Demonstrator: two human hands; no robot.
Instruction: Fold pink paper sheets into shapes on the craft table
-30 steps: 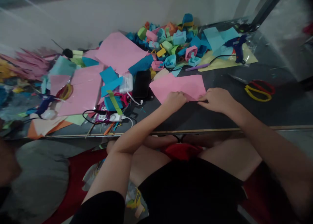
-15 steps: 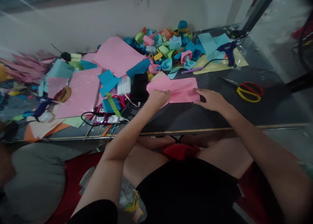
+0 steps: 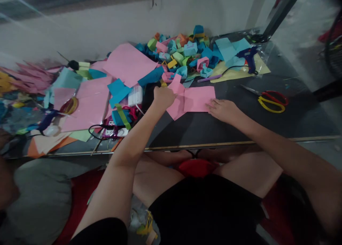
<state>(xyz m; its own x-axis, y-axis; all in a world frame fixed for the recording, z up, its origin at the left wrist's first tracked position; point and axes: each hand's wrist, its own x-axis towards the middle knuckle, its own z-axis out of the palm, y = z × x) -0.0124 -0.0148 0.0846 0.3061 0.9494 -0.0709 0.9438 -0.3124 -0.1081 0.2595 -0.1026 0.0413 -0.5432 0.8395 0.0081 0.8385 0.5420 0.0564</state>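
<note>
**While the left hand lifts a flap, the right pins the pink sheet**

Where the dark table (image 3: 213,129) lies bare in front of the person, a pink paper sheet (image 3: 199,98) rests flat for most of its width, with its left part raised off the surface. The left hand (image 3: 163,97) has its fingers closed in a pinch on that raised flap. The right hand (image 3: 223,110) lies flat with fingers extended, pressing the sheet's near right corner down.

The paper looks thin and very light, limp enough to bend wherever it is lifted. It would likely slide on the smooth top unless held down, and it creases or tears easily. Corners and edges seem the safest places to grip, with a flat palm as the anchor.

Open room lies near and to the right, up to the table's front edge (image 3: 200,145). Red-and-yellow scissors (image 3: 272,98) sit well apart on the right, and a blue glue gun (image 3: 249,56) lies farther back. Just behind the sheet is a pile of folded paper pieces (image 3: 184,52). The left side is crowded with loose sheets and cables.
</note>
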